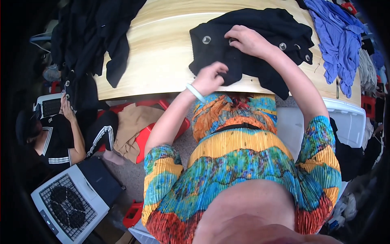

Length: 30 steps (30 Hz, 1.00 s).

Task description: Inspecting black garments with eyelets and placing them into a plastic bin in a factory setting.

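Observation:
A black knitted garment (260,24) with large round buttons lies folded on the light wooden table. One pale-rimmed button (206,40) shows near its left edge, another button (282,46) beside my right wrist. My right hand (250,40) rests on the cloth, thumb and fingers closed around a dark button that is partly hidden. Closer to me, my left hand (209,77) hovers at the garment's lower edge, its fingers bent together. Whatever they may hold is too small to see. A pale bangle (196,93) circles the left wrist.
Dark garments (81,36) hang over the table's left end, and a blue-violet cloth (335,40) over its right. At left a person (57,134) sits holding dark cloth. A white fan unit (69,203) stands lower left, red stools (142,142) and a white bin (345,122) below the table (162,53).

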Each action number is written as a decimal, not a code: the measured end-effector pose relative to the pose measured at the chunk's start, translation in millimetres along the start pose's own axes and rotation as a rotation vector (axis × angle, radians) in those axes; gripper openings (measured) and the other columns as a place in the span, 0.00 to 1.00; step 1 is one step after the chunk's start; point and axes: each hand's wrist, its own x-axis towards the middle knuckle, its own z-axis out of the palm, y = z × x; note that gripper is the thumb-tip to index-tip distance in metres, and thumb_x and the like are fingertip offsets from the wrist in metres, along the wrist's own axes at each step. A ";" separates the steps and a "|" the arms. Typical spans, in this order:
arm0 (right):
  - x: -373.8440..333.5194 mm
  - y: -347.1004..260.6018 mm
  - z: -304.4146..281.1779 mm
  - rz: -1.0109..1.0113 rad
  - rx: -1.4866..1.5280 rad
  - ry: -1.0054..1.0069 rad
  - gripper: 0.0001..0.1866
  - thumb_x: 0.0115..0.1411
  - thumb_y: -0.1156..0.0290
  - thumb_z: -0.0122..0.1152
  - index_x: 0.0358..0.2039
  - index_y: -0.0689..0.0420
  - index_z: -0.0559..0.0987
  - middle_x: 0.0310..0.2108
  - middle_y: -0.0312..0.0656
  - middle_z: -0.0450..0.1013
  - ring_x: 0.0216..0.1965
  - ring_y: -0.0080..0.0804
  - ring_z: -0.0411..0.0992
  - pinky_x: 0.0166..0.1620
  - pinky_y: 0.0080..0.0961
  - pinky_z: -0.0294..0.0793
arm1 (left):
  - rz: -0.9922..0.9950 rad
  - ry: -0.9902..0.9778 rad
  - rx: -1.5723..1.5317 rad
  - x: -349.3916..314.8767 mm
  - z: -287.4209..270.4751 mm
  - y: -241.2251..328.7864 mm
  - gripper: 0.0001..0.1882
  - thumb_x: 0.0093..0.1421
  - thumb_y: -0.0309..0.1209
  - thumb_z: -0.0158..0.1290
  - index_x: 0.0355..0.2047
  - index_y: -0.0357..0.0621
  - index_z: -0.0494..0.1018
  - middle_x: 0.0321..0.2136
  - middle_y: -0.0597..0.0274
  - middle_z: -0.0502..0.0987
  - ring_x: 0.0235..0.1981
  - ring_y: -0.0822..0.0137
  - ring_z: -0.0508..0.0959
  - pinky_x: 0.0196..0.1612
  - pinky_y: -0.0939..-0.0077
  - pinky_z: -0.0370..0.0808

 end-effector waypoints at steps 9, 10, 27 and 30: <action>-50.9 -55.9 15.4 -0.202 0.242 -0.071 0.17 0.43 0.81 0.50 0.37 0.61 0.72 0.38 0.48 0.69 0.43 0.44 0.66 0.47 0.33 0.66 | -0.432 0.634 -0.720 55.4 -55.6 4.9 0.16 0.58 0.31 0.44 0.43 0.32 0.61 0.31 0.51 0.70 0.29 0.63 0.74 0.28 0.77 0.73; -53.8 -67.0 21.8 -0.261 0.216 -0.092 0.19 0.42 0.81 0.50 0.40 0.61 0.71 0.41 0.49 0.67 0.46 0.44 0.64 0.50 0.35 0.62 | -0.552 0.563 -0.803 65.3 -62.4 -4.7 0.17 0.58 0.32 0.44 0.43 0.32 0.61 0.31 0.51 0.69 0.29 0.62 0.75 0.28 0.76 0.74; -34.8 -67.0 11.1 0.154 0.435 0.304 0.09 0.52 0.71 0.54 0.33 0.61 0.74 0.25 0.45 0.70 0.26 0.35 0.70 0.30 0.25 0.68 | -0.320 0.305 -0.629 44.7 -34.0 18.7 0.09 0.54 0.33 0.52 0.22 0.46 0.66 0.22 0.66 0.73 0.20 0.78 0.70 0.21 0.90 0.62; -34.9 -55.1 14.6 0.335 0.552 0.236 0.09 0.54 0.71 0.51 0.34 0.61 0.72 0.23 0.42 0.70 0.25 0.25 0.68 0.29 0.21 0.67 | -0.327 0.244 -0.664 42.0 -33.1 17.8 0.09 0.55 0.31 0.51 0.20 0.46 0.64 0.22 0.65 0.71 0.22 0.78 0.70 0.24 0.88 0.63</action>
